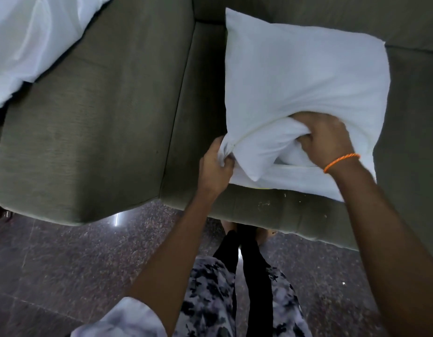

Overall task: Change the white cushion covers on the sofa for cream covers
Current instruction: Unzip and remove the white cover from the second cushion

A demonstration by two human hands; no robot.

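- White cushion (305, 79) at the sofa (94, 113) seat's front edge.
- Left hand (214, 166) fingers pinch the cover's corner; right hand (324, 139) fingers grip bunched fabric.
- Step: likely stripping the cover; next, pull the opening back off the insert.

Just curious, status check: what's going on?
Left hand grips white fabric cushion corner. Right hand bunches its near edge. Cushion on grey sofa. Nothing blocking.

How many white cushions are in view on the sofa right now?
2: one white cushion on the right seat, gripped by both hands; another white cushion at the upper left, cut off by the frame. Others may lie outside view.
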